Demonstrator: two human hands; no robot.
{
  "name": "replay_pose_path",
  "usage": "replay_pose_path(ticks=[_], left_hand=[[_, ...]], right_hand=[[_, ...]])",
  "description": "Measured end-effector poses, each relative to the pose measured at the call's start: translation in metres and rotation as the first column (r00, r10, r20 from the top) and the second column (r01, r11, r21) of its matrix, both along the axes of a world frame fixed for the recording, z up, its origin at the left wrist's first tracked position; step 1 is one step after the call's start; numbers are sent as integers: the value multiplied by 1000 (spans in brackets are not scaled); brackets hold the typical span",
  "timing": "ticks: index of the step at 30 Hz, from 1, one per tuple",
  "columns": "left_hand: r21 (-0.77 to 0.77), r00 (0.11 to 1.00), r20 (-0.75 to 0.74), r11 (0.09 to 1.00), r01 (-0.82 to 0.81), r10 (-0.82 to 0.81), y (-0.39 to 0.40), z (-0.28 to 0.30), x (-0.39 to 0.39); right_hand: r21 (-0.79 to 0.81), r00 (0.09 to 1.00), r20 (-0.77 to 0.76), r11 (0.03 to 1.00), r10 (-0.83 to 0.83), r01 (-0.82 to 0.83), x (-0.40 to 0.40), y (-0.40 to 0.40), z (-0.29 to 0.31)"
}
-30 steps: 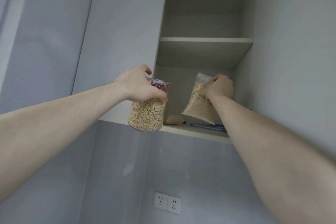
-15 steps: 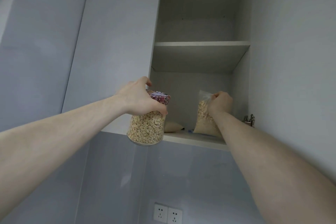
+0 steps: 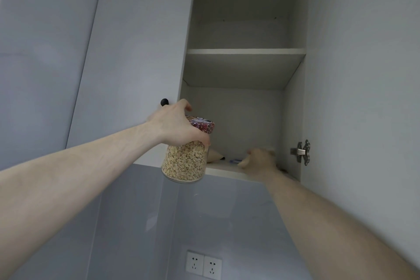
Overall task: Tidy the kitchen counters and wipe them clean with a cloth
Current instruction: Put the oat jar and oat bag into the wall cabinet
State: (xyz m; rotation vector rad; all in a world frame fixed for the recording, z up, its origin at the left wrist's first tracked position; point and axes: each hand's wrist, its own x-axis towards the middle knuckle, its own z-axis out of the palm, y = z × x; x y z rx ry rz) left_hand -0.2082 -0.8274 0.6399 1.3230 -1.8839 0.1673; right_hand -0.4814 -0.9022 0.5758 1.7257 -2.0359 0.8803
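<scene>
Oats fill the glass jar [image 3: 185, 161] in the middle of the frame. The person's left hand [image 3: 179, 126] holds it from above, with the fingers curled over its flowery lid [image 3: 203, 125]. The jar hangs in the air, tilted a bit, just in front of the lower shelf [image 3: 223, 169] of the open cupboard [image 3: 241, 29]. It is not on the shelf.

To the right of the middle, the right hand [image 3: 260, 159] reaches over the front edge of that same shelf. It is blurry, and I cannot tell if it is holding anything or how its fingers lie.

Behind the jar, a tan bag [image 3: 213, 156] lies on the shelf, partly hidden. Next to it is something small and blue [image 3: 235, 160], too small to make out.

Higher up in the frame, the upper shelf [image 3: 245, 51] crosses the cupboard. A small black knob [image 3: 164, 102] sits on the closed door just above the left hand. A metal hinge [image 3: 302, 152] shines on the right side of the cupboard. At the bottom of the frame, two white sockets [image 3: 203, 267] sit side by side on the grey wall.
</scene>
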Motion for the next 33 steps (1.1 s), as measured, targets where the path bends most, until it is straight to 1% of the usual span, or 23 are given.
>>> replay_pose_path(ticks=[3, 5, 7, 8, 12, 17, 20, 24, 28, 33], left_hand=[[3, 1000, 5, 1000, 4, -4, -1, 4, -5], [3, 1000, 10, 1000, 5, -5, -2, 10, -7], [-3, 1000, 15, 1000, 1, -1, -2, 17, -10], [-9, 1000, 13, 1000, 1, -1, -3, 21, -12], [-28, 1000, -20, 999, 22, -22, -10, 39, -25], [-18, 997, -73, 999, 38, -39, -29, 46, -52], [27, 996, -81, 998, 50, -48, -44, 39, -70], [82, 996, -85, 996, 47, -40, -68, 20, -91], [75, 989, -143, 996, 40, -29, -88, 13, -102], [55, 985, -167, 997, 54, -44, -99, 7, -109]], right_hand=[[-99, 997, 60, 994, 41, -34, -3, -1, -11], [-134, 993, 99, 990, 67, -53, -6, 1, -14], [-175, 991, 102, 982, 87, -69, -8, 6, -16], [-194, 993, 87, 979, 83, -65, -8, 7, -19], [-301, 997, -70, 953, 17, -37, -6, 5, -33], [-325, 994, -107, 945, -11, -25, -6, 2, -40], [-335, 993, -121, 940, 17, -56, -7, 2, -43], [-322, 991, -134, 946, 4, -47, -10, -1, -45], [-334, 989, -147, 942, -8, -42, -11, -5, -45], [-331, 986, -159, 943, -42, -13, -9, -6, -44]])
